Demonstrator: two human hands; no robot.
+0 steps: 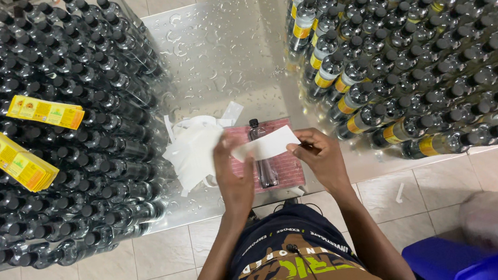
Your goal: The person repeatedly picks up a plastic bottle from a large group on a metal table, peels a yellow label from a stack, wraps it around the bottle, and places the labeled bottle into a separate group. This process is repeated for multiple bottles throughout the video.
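the person is standing over a wet metal table [219,48], and both hands are meeting just above its near edge. the left hand [234,176] is pinching one end of a white label strip [265,145] between thumb and fingertips, closed down tight on the paper with nothing else in it. the right hand [321,156] is gripping the other end the same way, fingers curled in and thumb pressing, so the strip is hanging stretched between the two hands. it looks like the label is being readied for sticking, the backing probably coming off, though the picture is not showing that clearly.

directly under the strip a single dark bottle [262,157] is lying on its side on a pink mat [284,167], cap pointing away from the person, not touched by either hand. going by this layout, the following move is calling for lowering the strip squarely across the bottle's body and pressing it flat without creases.

just left of the mat a heap of white backing paper [193,153] is piling up. farther out, unlabelled bottles [73,149] are crowding the left side with two yellow label packs [17,161] resting on top, and labelled bottles [414,43] are massing on the right.
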